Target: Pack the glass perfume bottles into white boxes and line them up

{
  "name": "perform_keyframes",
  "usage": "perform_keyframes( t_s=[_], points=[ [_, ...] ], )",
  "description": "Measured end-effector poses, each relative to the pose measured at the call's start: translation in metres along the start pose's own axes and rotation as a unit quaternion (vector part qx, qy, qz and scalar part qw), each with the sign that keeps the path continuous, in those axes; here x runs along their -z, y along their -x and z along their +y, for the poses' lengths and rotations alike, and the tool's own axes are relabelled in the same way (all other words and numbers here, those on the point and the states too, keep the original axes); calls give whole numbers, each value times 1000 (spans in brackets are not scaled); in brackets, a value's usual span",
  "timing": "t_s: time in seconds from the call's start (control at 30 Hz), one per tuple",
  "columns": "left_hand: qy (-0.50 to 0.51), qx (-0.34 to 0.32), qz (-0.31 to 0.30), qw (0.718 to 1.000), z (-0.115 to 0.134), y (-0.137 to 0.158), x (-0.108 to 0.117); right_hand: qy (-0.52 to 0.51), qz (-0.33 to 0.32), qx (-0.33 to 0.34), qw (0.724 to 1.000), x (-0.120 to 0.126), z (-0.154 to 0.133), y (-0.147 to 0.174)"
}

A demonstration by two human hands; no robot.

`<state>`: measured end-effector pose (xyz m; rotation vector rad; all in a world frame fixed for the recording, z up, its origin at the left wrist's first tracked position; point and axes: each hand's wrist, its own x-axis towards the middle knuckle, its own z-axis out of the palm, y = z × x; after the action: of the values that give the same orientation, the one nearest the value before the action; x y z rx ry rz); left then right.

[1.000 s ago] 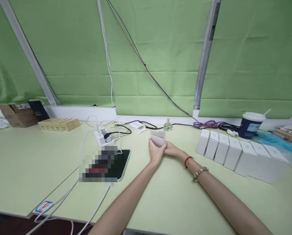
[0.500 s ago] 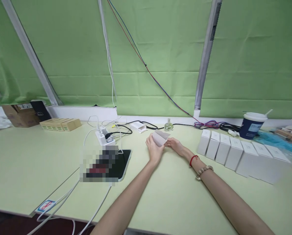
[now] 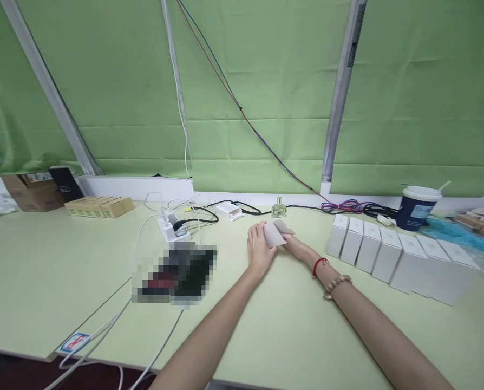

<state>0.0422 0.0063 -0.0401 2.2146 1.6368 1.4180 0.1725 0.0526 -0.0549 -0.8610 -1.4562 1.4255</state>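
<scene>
A small greyish-white cardboard box (image 3: 273, 234) with flaps spread is held just above the table, in front of a glass bottle (image 3: 279, 208). My left hand (image 3: 259, 250) wraps round its left side, thumb below and fingers along the edge. On the other side my right hand (image 3: 299, 249) grips the box, its fingertips mostly hidden behind the card. To the right stands a row of several upright white boxes (image 3: 388, 249), apart from both hands.
A white carton (image 3: 229, 211) lies near the back wall, beside black cables. A power strip (image 3: 172, 228) and a blurred-out tablet-like device (image 3: 193, 273) are on the left, with several yellowish boxes (image 3: 99, 207) farther off. A dark blue cup (image 3: 416, 211) stands at the back right.
Both hands have shifted slightly right with the cardboard box. The box has turned, its flaps now pointing more to the right, and the right fingers have slipped behind it.
</scene>
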Motion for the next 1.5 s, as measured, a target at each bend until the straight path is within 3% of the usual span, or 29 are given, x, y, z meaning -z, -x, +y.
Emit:
perform_keyframes(
  t_s=[0.77, 0.93, 1.2, 1.5],
  points=[
    [1, 3, 30, 1000, -1, 2, -1, -20, -15, -22, 999, -1, -1, -3],
    [-22, 12, 39, 999, -3, 2, -1, -9, 22, 46, 999, -5, 0, -3],
    [-50, -9, 71, 996, -5, 4, -2, 27, 56, 39, 997, -9, -3, 2],
    [-51, -10, 55, 997, -9, 5, -5, 31, 57, 26, 998, -2, 7, -7]
  ],
)
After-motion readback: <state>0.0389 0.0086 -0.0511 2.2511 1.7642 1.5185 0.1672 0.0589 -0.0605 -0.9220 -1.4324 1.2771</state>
